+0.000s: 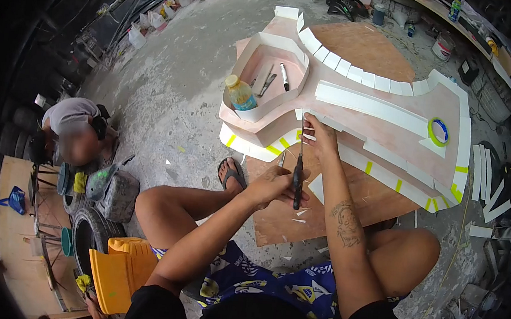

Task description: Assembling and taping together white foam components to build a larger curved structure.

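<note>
My left hand (270,188) is closed round the black handle of a slim tool (297,184) that looks like scissors seen edge-on. Its narrow blade points away from me, toward my right hand (321,136). That hand pinches a small white strip (307,129) at the near edge of a large pinkish moulded panel (387,110). White card pieces line the panel's rims, some fixed with yellow tape (369,167). In its raised tray-like part (260,41) lie a marker (284,77) and a slim cutter (268,84), beside a yellow-capped bottle (240,93).
A roll of tape (438,132) rests on the panel's right side. Brown board (350,192) lies under the panel, with white scraps nearby. White strips (482,173) are on the floor at right. A crouching person (76,125), tyres (94,233) and a yellow container (115,272) are at left.
</note>
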Tool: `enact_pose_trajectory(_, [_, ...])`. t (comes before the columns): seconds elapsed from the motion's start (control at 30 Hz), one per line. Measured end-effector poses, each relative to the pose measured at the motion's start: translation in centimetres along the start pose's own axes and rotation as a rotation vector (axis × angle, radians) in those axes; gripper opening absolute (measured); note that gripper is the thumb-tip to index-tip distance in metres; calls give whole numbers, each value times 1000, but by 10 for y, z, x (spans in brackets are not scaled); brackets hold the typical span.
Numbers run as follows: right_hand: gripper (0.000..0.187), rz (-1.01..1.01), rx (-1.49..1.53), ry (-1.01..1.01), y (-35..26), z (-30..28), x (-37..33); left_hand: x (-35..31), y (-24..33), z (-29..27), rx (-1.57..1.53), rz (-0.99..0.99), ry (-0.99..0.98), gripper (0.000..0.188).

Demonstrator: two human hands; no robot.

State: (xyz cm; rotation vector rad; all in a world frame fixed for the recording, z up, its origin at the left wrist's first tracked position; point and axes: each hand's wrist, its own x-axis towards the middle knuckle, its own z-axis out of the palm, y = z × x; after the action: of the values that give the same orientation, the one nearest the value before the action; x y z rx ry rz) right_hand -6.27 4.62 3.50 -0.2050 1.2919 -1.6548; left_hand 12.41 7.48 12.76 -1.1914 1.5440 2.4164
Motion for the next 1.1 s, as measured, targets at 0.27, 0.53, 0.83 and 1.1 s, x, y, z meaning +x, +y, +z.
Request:
enact_pose_trajectory(0.27, [26, -20, -50, 10, -1, 3, 0, 12, 1, 11, 27, 132, 67, 44])
enact_pose_trajectory(0.53, [29, -26, -68, 18, 0, 3, 2, 18, 12, 10, 59, 98, 110, 40])
enact_pose_trajectory(0.83, [28, -36, -77, 25, -3, 3, -1, 19, 18, 11, 81, 78, 128, 39])
enact_pose_trajectory(1.1, [26, -25, -58, 39, -1, 3, 3, 16, 21, 12, 50, 90, 133, 40])
